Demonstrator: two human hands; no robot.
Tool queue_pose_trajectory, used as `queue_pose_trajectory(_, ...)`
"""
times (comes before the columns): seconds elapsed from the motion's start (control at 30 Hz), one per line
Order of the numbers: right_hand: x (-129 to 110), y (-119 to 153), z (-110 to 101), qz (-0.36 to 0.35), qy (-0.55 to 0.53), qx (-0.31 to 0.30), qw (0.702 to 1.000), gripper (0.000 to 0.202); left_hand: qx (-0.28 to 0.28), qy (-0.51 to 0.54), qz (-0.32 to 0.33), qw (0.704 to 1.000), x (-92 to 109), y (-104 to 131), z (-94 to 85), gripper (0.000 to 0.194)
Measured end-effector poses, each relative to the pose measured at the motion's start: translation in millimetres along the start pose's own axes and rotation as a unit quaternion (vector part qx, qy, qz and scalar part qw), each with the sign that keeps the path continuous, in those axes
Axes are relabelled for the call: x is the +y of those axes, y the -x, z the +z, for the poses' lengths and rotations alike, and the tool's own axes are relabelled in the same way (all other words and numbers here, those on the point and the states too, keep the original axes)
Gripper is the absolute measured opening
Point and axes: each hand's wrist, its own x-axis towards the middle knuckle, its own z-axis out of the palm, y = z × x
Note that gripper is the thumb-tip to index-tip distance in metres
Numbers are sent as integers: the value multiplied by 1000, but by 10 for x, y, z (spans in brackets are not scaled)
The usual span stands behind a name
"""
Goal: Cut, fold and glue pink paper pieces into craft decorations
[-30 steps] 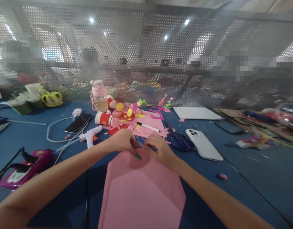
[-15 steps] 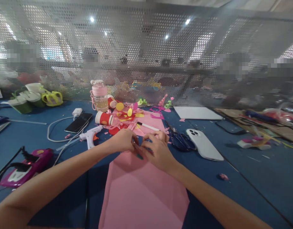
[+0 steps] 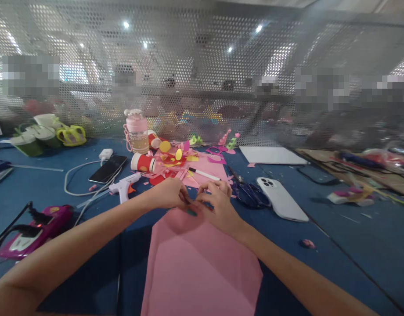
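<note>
A large pink sheet [image 3: 202, 263] lies on the blue table in front of me. Over its far edge, my left hand [image 3: 171, 193] and my right hand [image 3: 217, 202] meet with fingers pinched together. Between the fingertips is something small that I cannot make out; a dark green bit [image 3: 191, 212] shows just below them. Beyond my hands, a white marker with a black cap [image 3: 203, 174] rests on pink paper [image 3: 213, 169] among red, yellow and pink scraps.
Left are a glue gun [image 3: 123, 186], a black phone [image 3: 108, 169], a magenta power strip [image 3: 37, 230] and a red cup [image 3: 143, 163]. A pink-lidded bottle [image 3: 137, 131] stands behind. Dark blue scissors [image 3: 251, 194] and a white phone [image 3: 283, 199] lie right.
The fingertips have shifted slightly over the far edge of the pink sheet, and the sheet has moved a little to the right. Both hands remain close together.
</note>
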Motion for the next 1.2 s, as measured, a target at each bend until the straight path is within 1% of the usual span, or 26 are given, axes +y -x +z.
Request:
queue_pose_trajectory(0.1,-48,0,-38,-2,40,-14,999,17,11,-2,-7,1000,31,6,9,20)
queue_pose_trajectory(0.27,-133,10,-60,-57,132,-11,990,18,27,-11,-33,999,110,25,40,22)
queue_pose_trajectory(0.4,-138,16,-32,-50,137,-30,989,19,48,-52,-31,997,120,21,65,19)
queue_pose_trajectory(0.57,-112,22,8,-46,150,-39,987,17,73,-76,-18,994,85,-7,85,23)
queue_pose_trajectory(0.67,-102,18,13,-39,122,-42,991,17,80,-90,-19,993,70,-17,82,29)
queue_pose_trajectory(0.73,-95,14,14,-29,100,-39,994,15,74,-82,-28,993,61,-23,73,31)
queue_pose_trajectory(0.83,-81,10,16,-23,81,-31,996,15,53,-38,-44,997,35,-34,58,33)
queue_pose_trajectory(0.97,-63,16,19,-21,60,-27,998,18,18,1,-37,999,-10,-44,42,34)
queue_pose_trajectory(1.1,-50,21,18,-17,40,-24,999,20,-6,-3,-33,999,-33,-42,32,30)
queue_pose_trajectory(1.2,-48,19,15,-13,36,-21,999,21,-4,-21,-28,999,-29,-38,32,27)
